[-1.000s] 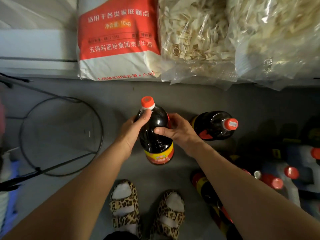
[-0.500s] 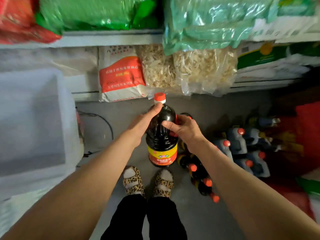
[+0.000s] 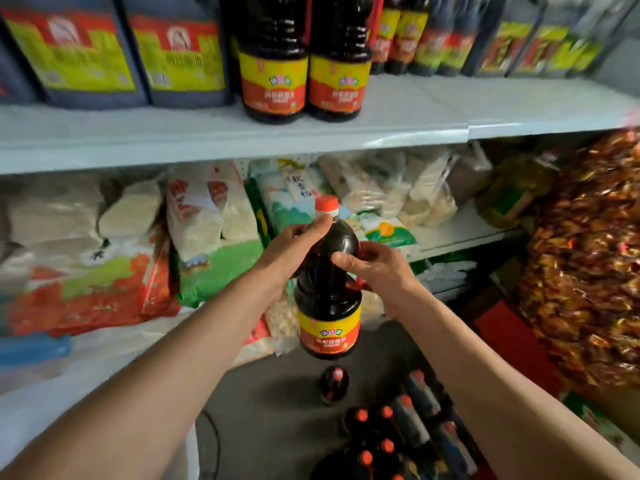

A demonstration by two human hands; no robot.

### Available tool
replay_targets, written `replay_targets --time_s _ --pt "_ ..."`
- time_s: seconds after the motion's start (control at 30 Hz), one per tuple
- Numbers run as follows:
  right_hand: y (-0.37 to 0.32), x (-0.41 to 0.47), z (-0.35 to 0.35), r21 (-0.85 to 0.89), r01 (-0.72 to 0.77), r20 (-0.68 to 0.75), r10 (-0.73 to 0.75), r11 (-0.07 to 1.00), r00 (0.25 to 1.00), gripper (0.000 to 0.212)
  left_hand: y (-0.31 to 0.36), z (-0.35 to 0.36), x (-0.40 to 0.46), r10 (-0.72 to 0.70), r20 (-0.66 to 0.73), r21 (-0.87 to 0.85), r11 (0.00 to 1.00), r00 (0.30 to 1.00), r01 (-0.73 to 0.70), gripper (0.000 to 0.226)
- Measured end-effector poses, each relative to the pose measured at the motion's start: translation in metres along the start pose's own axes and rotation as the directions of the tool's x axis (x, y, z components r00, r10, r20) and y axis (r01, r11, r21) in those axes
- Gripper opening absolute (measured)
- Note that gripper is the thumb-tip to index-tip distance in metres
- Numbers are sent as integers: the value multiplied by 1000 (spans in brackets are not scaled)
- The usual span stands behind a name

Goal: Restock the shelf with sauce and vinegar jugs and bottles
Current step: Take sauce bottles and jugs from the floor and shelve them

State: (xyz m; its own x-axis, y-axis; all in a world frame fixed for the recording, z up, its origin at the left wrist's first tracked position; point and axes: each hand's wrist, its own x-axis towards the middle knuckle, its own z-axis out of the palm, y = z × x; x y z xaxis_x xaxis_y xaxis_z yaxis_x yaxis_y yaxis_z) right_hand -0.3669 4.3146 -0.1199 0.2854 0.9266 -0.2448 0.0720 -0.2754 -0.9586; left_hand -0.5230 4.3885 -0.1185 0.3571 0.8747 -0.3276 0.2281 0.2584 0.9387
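Note:
I hold a dark sauce bottle (image 3: 327, 299) with an orange cap and a yellow-red label upright in front of me, below the upper shelf (image 3: 398, 129). My left hand (image 3: 294, 247) grips its neck and shoulder from the left. My right hand (image 3: 374, 268) grips its upper body and red handle from the right. Two matching bottles (image 3: 301, 64) stand at the front of that shelf, between large blue jugs (image 3: 121, 53) on the left and a row of slimmer bottles (image 3: 433, 39) on the right.
Several more bottles (image 3: 391, 438) stand on the grey floor below my hands. Bags of flour and noodles (image 3: 194, 237) fill the lower shelf. A large bag of orange-wrapped sweets (image 3: 585, 258) bulges at the right.
Both hands have lifted the bottle from floor level up in front of the shelves. My view has swung upward from the floor to the upper shelf of sauces.

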Motion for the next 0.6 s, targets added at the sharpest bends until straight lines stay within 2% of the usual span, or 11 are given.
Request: replay_targets --time_s 0.07,0.2,0.3,0.4,0.5,0.6 --pt "-40 -7 -8 21 60 -30 -60 998 998 42 44 -3 -6 102 11 38 994 995 -103 78" --pt "-110 -15 -25 51 190 -46 -188 980 981 43 122 -7 -18 265 -5 161 952 964 -261 85" --pt "-148 -12 -43 65 258 -50 -255 964 966 57 165 -7 -20 378 49 123 916 925 -381 68" --pt "-179 -2 -66 71 302 -58 -299 951 953 66 202 -1 -16 420 73 139 894 905 -426 57" --pt "-206 15 -95 54 353 -39 -352 934 935 66 234 10 1 470 119 143 864 875 -483 76" --pt "-228 41 -127 52 402 -16 -402 914 916 66 263 26 25 522 162 147 827 838 -543 83"
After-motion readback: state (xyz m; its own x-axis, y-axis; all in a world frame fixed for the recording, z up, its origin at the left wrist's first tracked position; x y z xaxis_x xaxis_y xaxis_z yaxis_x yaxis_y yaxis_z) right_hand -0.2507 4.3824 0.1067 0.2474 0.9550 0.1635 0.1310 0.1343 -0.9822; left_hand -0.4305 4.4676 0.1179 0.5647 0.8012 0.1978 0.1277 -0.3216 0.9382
